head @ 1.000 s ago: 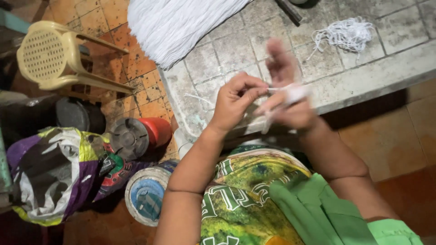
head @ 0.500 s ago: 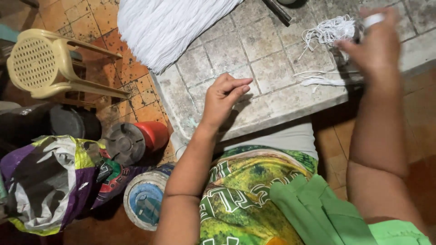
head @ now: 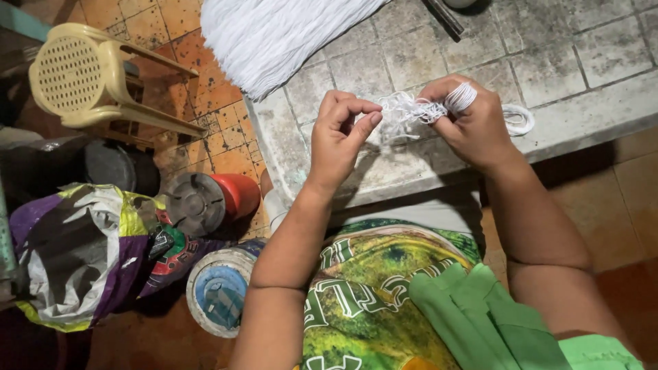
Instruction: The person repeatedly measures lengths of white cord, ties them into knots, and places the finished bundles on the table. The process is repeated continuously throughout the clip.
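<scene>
**White string in a messy bunch**

I see thin white string (head: 404, 113) in a loose, tangled clump, held up just over the counter (head: 548, 62). One end is wound in neat loops around a finger. A small ring of the same string (head: 519, 120) lies flat on the counter, close by on the right.

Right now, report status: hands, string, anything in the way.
Left hand pinching white string tangle. Right hand gripping it, loops round a finger. Big white string bundle lies apart on the tiled table; nothing blocking.
</scene>
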